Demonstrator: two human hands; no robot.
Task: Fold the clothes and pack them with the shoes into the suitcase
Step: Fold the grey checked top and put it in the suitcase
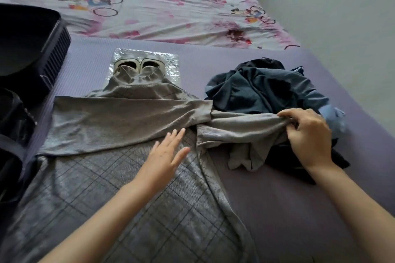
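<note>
The grey checked long-sleeved top (pixel 132 188) lies flat on the purple mattress (pixel 288 209). Its long axis runs from the hem near the camera, cut off by the frame, to the far neck. The neck drapes over a pair of pale shoes (pixel 139 63) on a clear plastic bag (pixel 171 64), half hiding them. One sleeve lies folded across the chest. The left grip (pixel 166 156) rests released, fingers straight, on the top's middle. The right grip (pixel 307 134) pinches the other sleeve, stretched rightward over a heap of dark clothes (pixel 263 89). The dark suitcase (pixel 32 53) at left is partly out of view.
</note>
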